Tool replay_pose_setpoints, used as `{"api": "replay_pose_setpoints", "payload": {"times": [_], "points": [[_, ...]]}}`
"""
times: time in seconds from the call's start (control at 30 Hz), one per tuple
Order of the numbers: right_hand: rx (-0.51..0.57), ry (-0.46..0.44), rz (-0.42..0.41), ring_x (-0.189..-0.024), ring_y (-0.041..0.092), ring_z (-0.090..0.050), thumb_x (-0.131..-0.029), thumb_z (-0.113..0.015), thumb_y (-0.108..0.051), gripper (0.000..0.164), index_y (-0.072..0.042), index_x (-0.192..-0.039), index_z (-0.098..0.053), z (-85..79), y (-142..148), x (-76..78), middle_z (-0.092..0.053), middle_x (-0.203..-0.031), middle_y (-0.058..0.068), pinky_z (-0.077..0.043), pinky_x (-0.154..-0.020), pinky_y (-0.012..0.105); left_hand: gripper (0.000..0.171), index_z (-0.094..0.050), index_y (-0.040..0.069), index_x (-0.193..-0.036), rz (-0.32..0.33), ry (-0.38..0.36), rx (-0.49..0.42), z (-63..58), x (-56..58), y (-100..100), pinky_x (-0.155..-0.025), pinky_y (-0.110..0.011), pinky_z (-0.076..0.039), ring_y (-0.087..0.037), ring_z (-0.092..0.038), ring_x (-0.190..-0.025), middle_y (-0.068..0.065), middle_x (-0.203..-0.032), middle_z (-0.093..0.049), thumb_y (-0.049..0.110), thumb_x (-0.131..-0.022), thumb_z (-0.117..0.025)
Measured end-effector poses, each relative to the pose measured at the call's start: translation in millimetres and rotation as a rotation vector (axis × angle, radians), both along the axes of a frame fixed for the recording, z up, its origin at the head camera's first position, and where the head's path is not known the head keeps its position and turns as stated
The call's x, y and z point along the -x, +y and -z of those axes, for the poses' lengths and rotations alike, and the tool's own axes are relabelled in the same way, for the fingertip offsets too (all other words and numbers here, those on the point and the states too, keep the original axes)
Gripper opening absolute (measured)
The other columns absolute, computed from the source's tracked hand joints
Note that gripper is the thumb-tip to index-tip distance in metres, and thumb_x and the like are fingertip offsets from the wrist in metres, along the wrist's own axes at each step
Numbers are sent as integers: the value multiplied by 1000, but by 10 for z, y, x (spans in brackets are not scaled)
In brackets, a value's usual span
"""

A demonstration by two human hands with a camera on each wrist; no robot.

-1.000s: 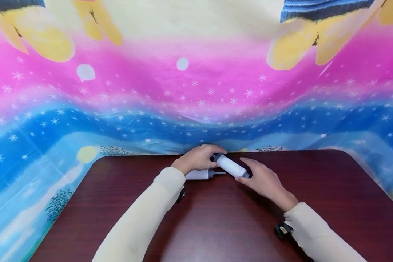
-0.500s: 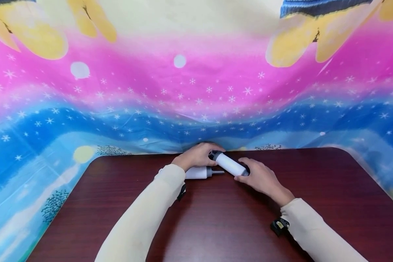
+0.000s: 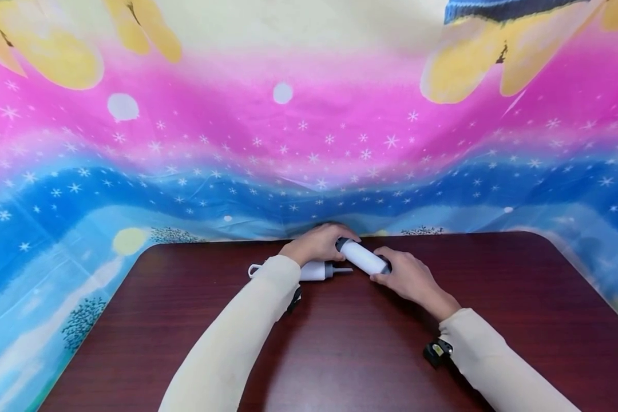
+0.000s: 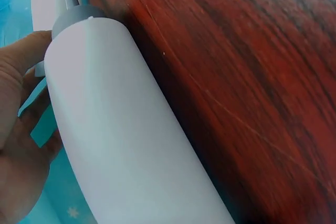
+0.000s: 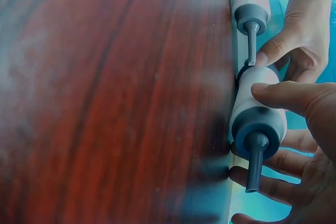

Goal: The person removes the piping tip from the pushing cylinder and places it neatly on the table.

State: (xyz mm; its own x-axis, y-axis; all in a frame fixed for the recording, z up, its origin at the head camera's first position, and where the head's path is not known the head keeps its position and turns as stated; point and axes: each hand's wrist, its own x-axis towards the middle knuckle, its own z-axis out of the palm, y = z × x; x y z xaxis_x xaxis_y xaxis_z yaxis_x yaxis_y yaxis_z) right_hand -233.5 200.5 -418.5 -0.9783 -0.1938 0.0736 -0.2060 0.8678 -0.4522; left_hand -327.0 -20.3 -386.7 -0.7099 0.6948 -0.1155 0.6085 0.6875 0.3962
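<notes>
A white cylinder with a grey nozzle (image 3: pixel 363 256), shaped like a hand pump, is held slanted between both hands near the table's far edge. My left hand (image 3: pixel 316 241) grips its dark rear end, fingers partly hidden behind it. At the nozzle end my right hand (image 3: pixel 409 277) has its thumb on the white barrel and its fingers round the far side; the grey nozzle (image 5: pixel 254 161) points out past them in the right wrist view. A second such cylinder (image 3: pixel 314 271) lies under my left wrist, and fills the left wrist view as a large white body (image 4: pixel 126 124).
The dark red wood table (image 3: pixel 340 355) reaches toward me and to both sides. Close behind its far edge hangs a printed cloth (image 3: pixel 319 143) in pink and blue. The lying cylinder has a white loop (image 3: pixel 254 270) at its left end.
My left hand and forearm have shifted a little to the right, uncovering the white loop of the lying cylinder. The dark end of the held cylinder shows less. The right hand stays about the barrel.
</notes>
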Motion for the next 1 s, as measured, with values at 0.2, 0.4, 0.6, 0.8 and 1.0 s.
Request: {"api": "replay_pose_setpoints", "payload": {"times": [0.2,0.4,0.6,0.8,1.0], "points": [[2,8,-1,-93,30,-70,-90,-83,-29,53,-9,-136,-66,-9,-13,-9,-74,-120,19,-55,-75,49,49,-66,26,-143,2,39,37,1,2,32,-115,-41,-47,-21,-54,-141,2,-151,-59,16,-97,-77],[3,7,-2,-95,30,-71,-91,-82,-27,52,-9,-137,-66,-19,-26,-14,-74,-122,19,-55,-77,51,47,-67,26,-142,27,87,76,-16,-20,39,-113,-39,-49,-19,-56,-138,3,-148,-63,15,-98,-75],[6,12,-2,-97,31,-71,-92,-82,-26,51,-10,-138,-65,-30,-13,-22,-73,-124,20,-55,-78,52,47,-67,27,-143,51,118,75,-25,-30,24,-112,-38,-50,-18,-58,-137,3,-146,-64,17,-98,-75],[10,31,-4,-96,32,-70,-92,-82,-24,51,-11,-138,-65,-51,17,-20,-73,-124,19,-55,-77,52,46,-67,28,-142,54,146,56,-51,-55,5,-110,-38,-52,-19,-59,-136,3,-146,-64,20,-98,-75],[16,52,-10,-96,32,-70,-91,-82,-24,50,-13,-137,-66,-68,50,-46,-74,-124,18,-55,-76,53,47,-66,30,-143,46,170,61,-83,-95,-4,-107,-38,-54,-20,-60,-136,2,-149,-63,22,-97,-76]]}}
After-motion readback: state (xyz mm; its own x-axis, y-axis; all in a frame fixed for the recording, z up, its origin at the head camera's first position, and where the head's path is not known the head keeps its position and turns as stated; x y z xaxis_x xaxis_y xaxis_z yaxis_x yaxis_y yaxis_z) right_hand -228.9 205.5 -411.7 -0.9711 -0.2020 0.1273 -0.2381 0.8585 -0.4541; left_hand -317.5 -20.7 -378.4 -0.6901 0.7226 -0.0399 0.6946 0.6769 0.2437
